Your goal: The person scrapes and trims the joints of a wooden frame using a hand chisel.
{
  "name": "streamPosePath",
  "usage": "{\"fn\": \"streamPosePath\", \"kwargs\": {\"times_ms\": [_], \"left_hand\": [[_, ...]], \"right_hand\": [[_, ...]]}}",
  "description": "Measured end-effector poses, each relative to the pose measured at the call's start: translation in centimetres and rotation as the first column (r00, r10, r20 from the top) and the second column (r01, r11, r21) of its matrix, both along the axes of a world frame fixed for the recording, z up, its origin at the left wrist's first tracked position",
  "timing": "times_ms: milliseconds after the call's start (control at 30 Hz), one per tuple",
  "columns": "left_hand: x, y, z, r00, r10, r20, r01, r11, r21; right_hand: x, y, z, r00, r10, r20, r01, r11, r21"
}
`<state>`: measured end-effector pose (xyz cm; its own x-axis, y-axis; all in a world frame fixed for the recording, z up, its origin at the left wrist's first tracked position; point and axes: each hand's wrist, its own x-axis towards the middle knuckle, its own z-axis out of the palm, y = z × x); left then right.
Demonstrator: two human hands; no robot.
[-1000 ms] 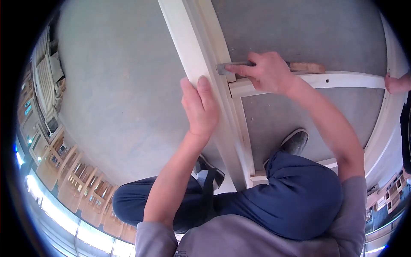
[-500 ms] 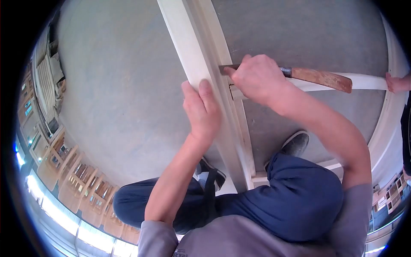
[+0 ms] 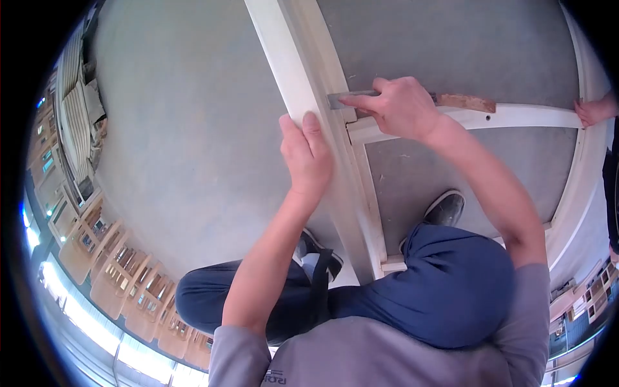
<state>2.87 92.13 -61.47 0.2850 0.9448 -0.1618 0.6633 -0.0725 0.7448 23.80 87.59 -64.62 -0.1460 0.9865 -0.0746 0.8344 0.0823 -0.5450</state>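
Note:
A long white beam (image 3: 284,55) of a frame runs from the top centre down between my legs. My left hand (image 3: 306,153) grips its left edge, thumb on top. My right hand (image 3: 406,108) is closed around a flat-bladed tool with a worn wooden handle (image 3: 467,102). The metal blade (image 3: 336,100) lies against the beam's right side, just above the joint with a white crosspiece (image 3: 516,116). My index finger stretches along the blade. The crosspiece has a small dark hole and runs right to another white beam.
At the right edge another person's hand (image 3: 593,112) touches the far end of the crosspiece. Stacked wooden pieces (image 3: 132,290) stand at the lower left, with corrugated material (image 3: 76,129) above them. My shoes rest on the grey floor (image 3: 187,129).
The tool's handle swung down and right, then returned up and left, with my right hand turning along. My left hand stays on the beam. The other person's fingers have spread somewhat.

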Motion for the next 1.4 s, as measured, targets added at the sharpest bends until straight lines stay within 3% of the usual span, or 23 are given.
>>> {"fn": "streamPosePath", "kwargs": {"times_ms": [167, 433, 533, 633, 833, 933, 1033, 1133, 1400], "left_hand": [[0.6, 0.5, 0.0, 1.0, 0.01, 0.023, -0.009, 0.999, -0.043], [0.7, 0.3, 0.2, 0.999, 0.015, 0.034, -0.014, 0.998, -0.053], [0.8, 0.2, 0.5, 0.998, 0.038, -0.041, -0.044, 0.99, -0.131], [0.7, 0.3, 0.4, 1.0, 0.007, -0.023, -0.009, 0.996, -0.092], [1.4, 0.3, 1.0, 0.999, 0.035, -0.009, -0.036, 0.99, -0.137], [1.2, 0.1, 0.8, 1.0, 0.002, 0.009, -0.001, 0.999, -0.048], [1.0, 0.2, 0.7, 0.998, 0.026, 0.051, -0.021, 0.996, -0.091], [0.8, 0.2, 1.0, 0.999, 0.028, -0.02, -0.031, 0.991, -0.131], [0.6, 0.3, 0.5, 1.0, 0.017, -0.003, -0.018, 0.992, -0.122]], "right_hand": [[1.3, 1.5, -0.4, 0.991, 0.027, 0.132, -0.028, 1.0, 0.007], [-0.2, 3.6, 0.9, 0.974, 0.153, 0.167, -0.129, 0.98, -0.149], [-1.5, 4.5, 2.4, 0.964, 0.159, 0.214, -0.093, 0.952, -0.291], [-2.0, 4.5, 2.5, 0.946, 0.179, 0.271, -0.088, 0.945, -0.316], [0.2, 3.5, -0.4, 0.983, 0.098, 0.153, -0.069, 0.98, -0.184], [1.2, 2.7, -1.5, 0.983, 0.122, 0.135, -0.115, 0.992, -0.059], [2.1, 1.5, -3.9, 0.987, 0.13, 0.099, -0.145, 0.974, 0.172], [1.5, 0.8, -1.6, 0.999, 0.026, 0.026, -0.029, 0.986, 0.162], [0.7, 3.4, -0.3, 0.986, 0.069, 0.152, -0.062, 0.997, -0.047]]}}
